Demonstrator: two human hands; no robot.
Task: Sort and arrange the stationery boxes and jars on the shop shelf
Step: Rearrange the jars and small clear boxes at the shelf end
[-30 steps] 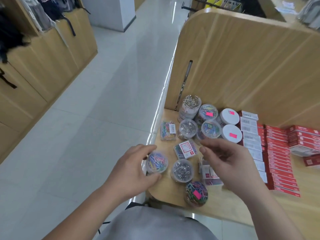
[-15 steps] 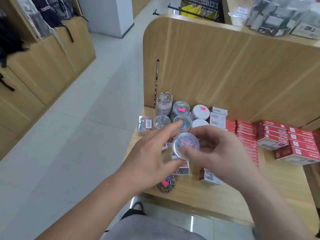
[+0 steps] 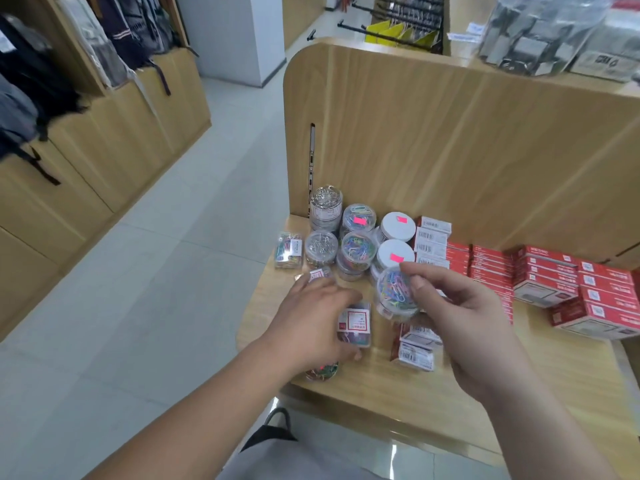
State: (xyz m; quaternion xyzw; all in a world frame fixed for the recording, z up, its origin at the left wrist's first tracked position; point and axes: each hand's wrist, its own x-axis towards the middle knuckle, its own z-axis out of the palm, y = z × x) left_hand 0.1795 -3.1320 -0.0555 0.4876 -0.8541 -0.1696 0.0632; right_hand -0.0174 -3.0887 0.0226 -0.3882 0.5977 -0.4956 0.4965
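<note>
Furthest left: a small clear box (image 3: 288,250) of mixed clips lies flat at the shelf's (image 3: 398,386) left edge.
Left hand (image 3: 311,327): palm down over the near left of the shelf, fingers spread beside a clear labelled box (image 3: 355,323); blur hides whether it grips the box.
Back cluster: a tall jar of silver clips (image 3: 325,206) stands at the far left corner, with shorter clear jars (image 3: 358,249) near and right of it.
Held jar (image 3: 396,294): a round clear tub packed with coloured paper clips, lifted off the shelf and tilted toward the camera.
Right hand (image 3: 460,320): pinches that jar, thumb against its right side, forefinger over its far rim.
White-lidded jars (image 3: 397,226): two, each with a pink sticker, just beyond the held jar.
Right: red boxes (image 3: 491,268) in stacked rows.
</note>
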